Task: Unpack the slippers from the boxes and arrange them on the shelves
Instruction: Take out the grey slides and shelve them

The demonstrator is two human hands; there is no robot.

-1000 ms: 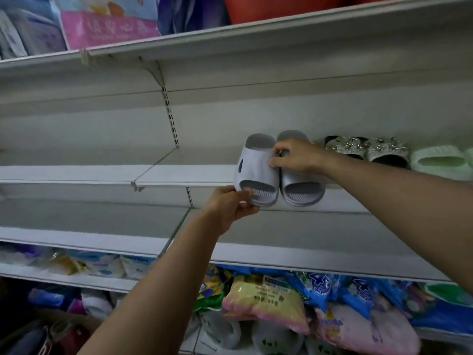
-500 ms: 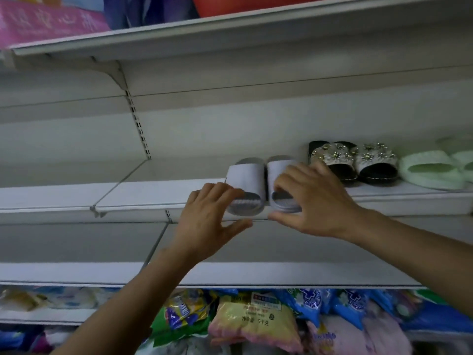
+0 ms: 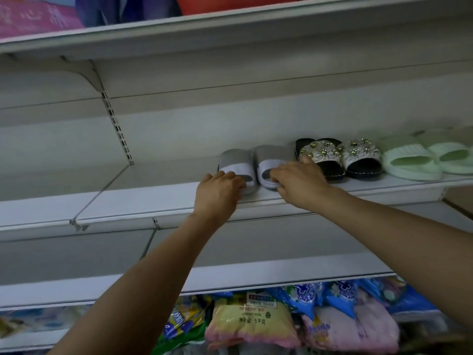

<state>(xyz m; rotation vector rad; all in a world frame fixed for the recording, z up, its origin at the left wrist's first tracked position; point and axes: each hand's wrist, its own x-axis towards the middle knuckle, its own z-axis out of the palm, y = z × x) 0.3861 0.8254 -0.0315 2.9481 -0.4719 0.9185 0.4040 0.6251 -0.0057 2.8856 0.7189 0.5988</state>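
A pair of grey-and-white slippers lies flat on the white shelf (image 3: 133, 201), toes toward me. My left hand (image 3: 217, 193) rests on the toe of the left grey slipper (image 3: 234, 160), fingers curled over its front. My right hand (image 3: 299, 183) covers the toe of the right grey slipper (image 3: 271, 156), fingertips at its front edge. Right of them stand black sandals with jewelled straps (image 3: 340, 157) and pale green slippers (image 3: 414, 160). No box is in view.
The shelf left of the grey pair is bare up to a bracket seam (image 3: 79, 224). The shelf below (image 3: 230, 275) is bare too. Bagged goods (image 3: 245, 319) fill the lowest level. A pink package (image 3: 33, 19) and red tub sit on the top shelf.
The grey pair, held tilted off the shelf edge a second ago, now lies flat and pushed back on the shelf. Both hands have followed it in and rest on the toes.
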